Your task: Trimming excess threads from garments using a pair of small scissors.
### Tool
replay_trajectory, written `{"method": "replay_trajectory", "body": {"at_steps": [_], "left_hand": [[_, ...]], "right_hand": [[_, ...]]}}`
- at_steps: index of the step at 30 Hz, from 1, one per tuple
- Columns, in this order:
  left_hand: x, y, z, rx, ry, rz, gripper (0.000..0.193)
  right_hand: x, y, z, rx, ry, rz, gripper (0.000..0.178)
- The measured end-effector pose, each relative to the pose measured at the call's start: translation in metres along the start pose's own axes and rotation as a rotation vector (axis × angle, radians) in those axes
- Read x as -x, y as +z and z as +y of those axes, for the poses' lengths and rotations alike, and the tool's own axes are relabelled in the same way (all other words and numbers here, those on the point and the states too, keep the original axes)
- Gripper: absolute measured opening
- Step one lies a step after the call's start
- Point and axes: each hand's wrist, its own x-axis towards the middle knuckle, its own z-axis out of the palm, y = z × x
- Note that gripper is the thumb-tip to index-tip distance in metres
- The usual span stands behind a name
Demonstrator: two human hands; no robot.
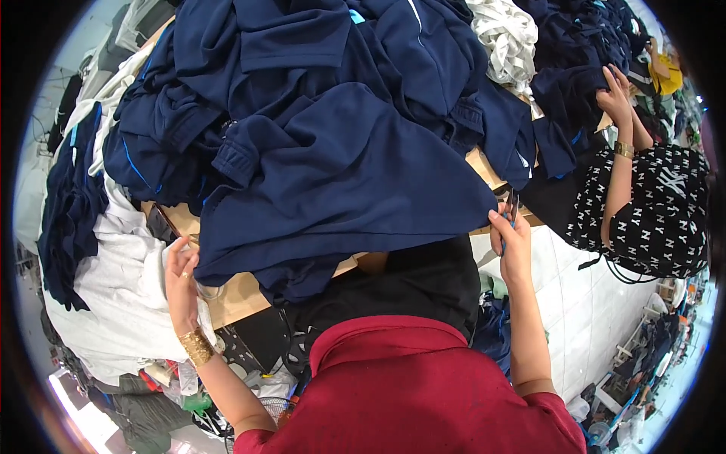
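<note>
A navy blue garment (355, 181) lies spread in front of me on top of a heap of similar cloth, its lower edge running between my hands. My right hand (514, 240) is closed around a small pair of scissors (512, 206) with dark blades pointing up and a bit of blue at the handle. Its thumb and finger are at the garment's right corner. Beside the left corner is my left hand (181, 274), fingers apart and slightly curled, with a gold bracelet (197, 347) on the wrist. Whether its thumb touches the cloth is hard to see.
More navy garments (295, 38) are piled at the back of the wooden table (238, 301). White cloth (125, 280) hangs at the left, and a white bundle (505, 41) sits at the back. On the right, another person in a black patterned top (654, 212) handles dark cloth.
</note>
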Motion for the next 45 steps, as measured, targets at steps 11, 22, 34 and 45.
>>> {"method": "replay_trajectory", "body": {"at_steps": [11,22,34,45], "left_hand": [[0.059,0.214,0.052,0.31,0.027,-0.57,0.07],[0.038,0.199,0.052,0.501,-0.142,-0.205,0.019],[0.024,0.147,0.043,1.091,-0.274,-0.418,0.047],[-0.01,0.095,0.011,1.256,-0.303,-0.384,0.045]], "right_hand": [[0.039,0.123,-0.042,0.404,-0.477,-0.615,0.018],[-0.004,0.121,-0.002,0.496,-0.687,-0.18,0.057],[-0.071,0.057,-0.041,-0.348,0.203,-0.382,0.014],[-0.046,0.067,-0.053,-0.63,0.381,-0.424,0.007]]}}
